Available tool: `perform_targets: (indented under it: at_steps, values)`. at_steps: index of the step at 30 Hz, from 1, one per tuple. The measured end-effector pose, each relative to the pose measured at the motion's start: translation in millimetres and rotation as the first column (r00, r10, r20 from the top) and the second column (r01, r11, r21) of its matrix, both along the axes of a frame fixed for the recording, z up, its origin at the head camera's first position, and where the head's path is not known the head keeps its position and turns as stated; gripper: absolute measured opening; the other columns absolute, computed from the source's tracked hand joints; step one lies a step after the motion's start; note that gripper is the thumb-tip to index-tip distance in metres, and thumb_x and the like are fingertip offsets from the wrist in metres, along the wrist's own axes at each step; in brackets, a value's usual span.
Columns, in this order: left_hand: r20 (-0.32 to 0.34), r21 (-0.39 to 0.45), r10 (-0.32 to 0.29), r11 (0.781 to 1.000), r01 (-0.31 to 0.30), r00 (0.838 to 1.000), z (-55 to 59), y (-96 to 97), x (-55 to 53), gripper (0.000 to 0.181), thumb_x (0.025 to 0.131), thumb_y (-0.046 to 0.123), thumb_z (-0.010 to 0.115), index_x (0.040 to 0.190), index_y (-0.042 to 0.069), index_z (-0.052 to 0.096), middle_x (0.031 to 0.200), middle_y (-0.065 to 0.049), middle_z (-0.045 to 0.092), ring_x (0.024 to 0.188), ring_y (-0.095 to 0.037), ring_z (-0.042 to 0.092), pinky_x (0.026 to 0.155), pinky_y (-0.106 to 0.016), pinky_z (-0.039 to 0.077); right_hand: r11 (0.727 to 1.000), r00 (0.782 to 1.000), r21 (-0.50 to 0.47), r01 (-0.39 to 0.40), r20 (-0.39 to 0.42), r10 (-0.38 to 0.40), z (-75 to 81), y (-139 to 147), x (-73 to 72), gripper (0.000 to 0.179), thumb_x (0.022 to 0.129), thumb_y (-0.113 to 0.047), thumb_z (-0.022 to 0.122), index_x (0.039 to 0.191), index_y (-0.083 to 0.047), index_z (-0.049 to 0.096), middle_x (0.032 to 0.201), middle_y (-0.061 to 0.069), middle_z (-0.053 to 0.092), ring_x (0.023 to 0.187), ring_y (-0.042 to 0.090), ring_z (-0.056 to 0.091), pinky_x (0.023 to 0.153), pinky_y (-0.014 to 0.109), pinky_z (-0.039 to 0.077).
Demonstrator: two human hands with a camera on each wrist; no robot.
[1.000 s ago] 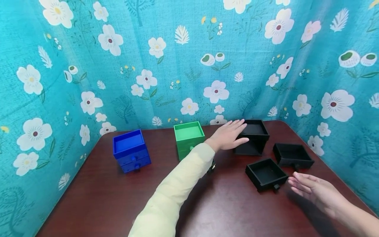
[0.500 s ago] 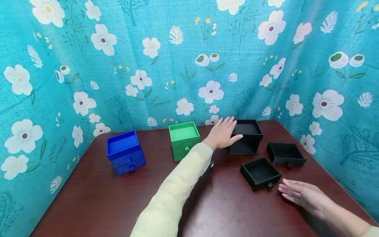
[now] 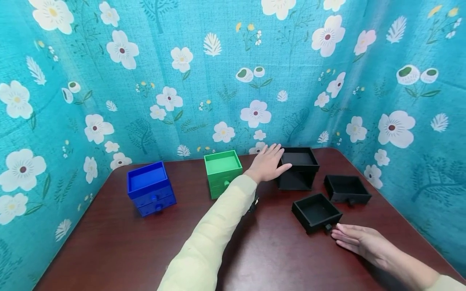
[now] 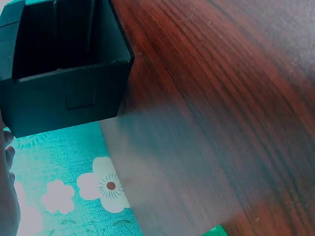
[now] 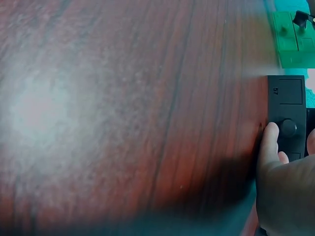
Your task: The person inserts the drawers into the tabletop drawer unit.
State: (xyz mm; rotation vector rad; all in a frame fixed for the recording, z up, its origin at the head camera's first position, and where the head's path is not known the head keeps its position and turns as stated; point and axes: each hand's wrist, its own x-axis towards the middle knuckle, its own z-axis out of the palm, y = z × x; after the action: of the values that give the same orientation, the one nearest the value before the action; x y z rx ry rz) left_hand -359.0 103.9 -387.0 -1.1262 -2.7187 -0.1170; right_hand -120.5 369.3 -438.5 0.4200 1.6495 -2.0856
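Observation:
My left hand point(image 3: 267, 163) rests against the top left edge of a black drawer cabinet point(image 3: 300, 158), fingers spread and straight. The cabinet's front is an open hollow; the left wrist view shows into the black box point(image 4: 74, 96). Two black drawers lie out on the table: a nearer drawer point(image 3: 308, 223) and a farther drawer point(image 3: 347, 197) to its right. My right hand point(image 3: 364, 241) is at the nearer drawer's knob point(image 3: 329, 227), fingers extended. In the right wrist view a fingertip sits right beside the round knob point(image 5: 288, 128); whether it touches cannot be told.
A green drawer cabinet point(image 3: 223, 163) stands at the back middle, with a blue drawer cabinet point(image 3: 151, 194) at the back left. Both have drawers in. A small dark item point(image 3: 253, 204) is partly hidden behind my left sleeve. A floral curtain point(image 3: 204, 93) surrounds the brown table point(image 3: 120, 250).
My right hand has come from the drawer's right to its knob. The left hand stays at the black cabinet. The whole head view has shifted slightly.

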Motion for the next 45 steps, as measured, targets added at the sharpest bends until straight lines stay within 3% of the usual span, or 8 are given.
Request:
perform_targets:
  at_steps: [4,18,20,24,28,32,38,45]
  values:
    - [0.001,0.003,0.007,1.0,-0.007,1.0,-1.1,-1.3,0.2,0.075,0.099,0.064,0.023,0.154,0.014,0.029,0.16,-0.003,0.022,0.147,-0.017,0.011,0.118,-0.035,-0.001,1.0,1.0,0.014,-0.01,-0.01,0.01,-0.3,-5.0,-1.5,0.076,0.099,-0.019,0.06,0.143,0.02,0.013,0.111,0.009,0.066,0.1,0.019,0.066,0.096,0.045,0.047]
    - [0.057,-0.003,-0.01,1.0,0.01,0.998,4.2,-4.0,0.7,0.073,0.099,0.063,0.027,0.155,0.015,0.028,0.16,-0.002,0.021,0.147,-0.014,0.01,0.117,-0.031,-0.002,1.0,0.999,0.008,0.007,-0.032,-0.007,-1.5,-17.6,-3.9,0.064,0.099,-0.016,0.058,0.138,0.018,0.021,0.108,0.01,0.067,0.098,0.017,0.066,0.094,0.043,0.049]
    - [0.058,-0.011,-0.008,1.0,0.009,0.998,5.1,-3.8,0.6,0.073,0.099,0.063,0.027,0.155,0.015,0.028,0.16,-0.002,0.021,0.147,-0.014,0.01,0.117,-0.032,-0.002,1.0,0.999,-0.01,0.005,-0.04,-0.005,-2.3,-17.5,-3.3,0.057,0.099,-0.015,0.058,0.135,0.016,0.027,0.106,0.009,0.067,0.098,0.017,0.066,0.093,0.043,0.049]
    - [0.052,-0.017,-0.005,1.0,0.006,0.999,6.3,-3.0,0.3,0.073,0.099,0.063,0.028,0.154,0.015,0.03,0.159,-0.002,0.023,0.147,-0.015,0.011,0.117,-0.033,0.001,0.998,0.999,-0.057,-0.004,-0.051,0.001,-3.3,-17.3,-2.4,0.024,0.098,-0.012,0.06,0.115,0.004,0.054,0.104,0.008,0.068,0.098,0.018,0.067,0.093,0.041,0.05]
    - [0.06,-0.016,-0.008,1.0,0.009,0.998,7.0,-2.6,0.6,0.073,0.099,0.063,0.028,0.154,0.015,0.03,0.159,-0.002,0.023,0.147,-0.015,0.011,0.117,-0.033,0.001,0.996,0.999,-0.091,-0.001,-0.037,-0.002,-4.0,-17.6,-2.0,0.006,0.098,-0.01,0.06,0.1,-0.007,0.065,0.102,0.007,0.069,0.097,0.018,0.067,0.092,0.041,0.051]
    - [0.073,-0.008,-0.012,1.0,0.013,0.997,7.2,-2.9,1.1,0.073,0.099,0.063,0.028,0.154,0.015,0.029,0.16,-0.002,0.022,0.147,-0.015,0.011,0.117,-0.032,0.001,0.997,1.0,-0.077,0.025,-0.01,-0.026,-3.8,-18.4,-2.9,0.01,0.097,-0.008,0.06,0.105,-0.002,0.062,0.101,0.007,0.07,0.096,0.019,0.068,0.091,0.042,0.051]
    - [0.066,0.006,-0.012,1.0,0.012,0.998,5.8,-3.7,0.1,0.072,0.099,0.062,0.029,0.154,0.015,0.03,0.159,-0.002,0.023,0.147,-0.015,0.012,0.117,-0.032,0.003,0.998,0.998,-0.021,0.061,0.007,-0.061,-2.8,-22.9,-5.8,0.055,0.096,-0.004,0.061,0.136,0.016,0.028,0.1,0.009,0.069,0.094,0.021,0.068,0.091,0.044,0.051]
    - [0.083,0.01,-0.008,1.0,0.008,0.997,3.8,-3.1,-2.1,0.073,0.099,0.063,0.029,0.154,0.015,0.029,0.16,-0.002,0.021,0.147,-0.014,0.011,0.117,-0.031,0.001,0.994,0.996,-0.055,0.089,0.01,-0.089,-5.1,-24.6,-6.2,0.046,0.093,-0.002,0.063,0.128,0.011,0.035,0.099,0.01,0.069,0.094,0.022,0.068,0.091,0.044,0.051]
